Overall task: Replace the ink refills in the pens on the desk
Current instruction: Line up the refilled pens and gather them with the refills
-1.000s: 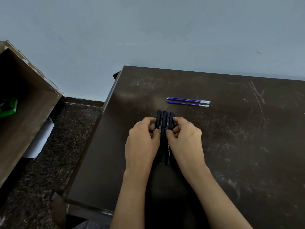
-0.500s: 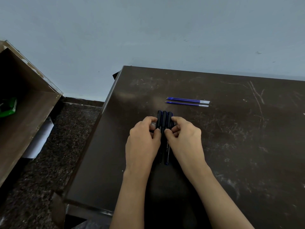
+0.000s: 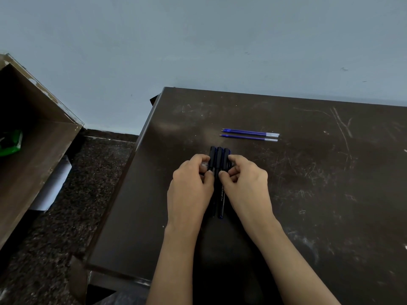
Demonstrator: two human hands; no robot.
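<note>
Three dark capped pens (image 3: 219,159) lie side by side on the dark scratched desk (image 3: 319,194), pointing away from me. My left hand (image 3: 189,186) presses on them from the left, and my right hand (image 3: 246,183) from the right, fingers curled on the pens' upper halves. The pens' lower ends show between my wrists. Two blue ink refills (image 3: 250,134) lie parallel just beyond the pens, clear ends to the right.
The desk's left edge (image 3: 132,164) drops to a speckled dark floor (image 3: 72,208). A brown wooden cabinet (image 3: 33,155) stands at the left with a green object (image 3: 11,144) inside and white paper (image 3: 55,186) beneath. A pale blue wall lies behind.
Both hands have shifted slightly on the pens, pushing them a little closer together. The refills have not moved.
</note>
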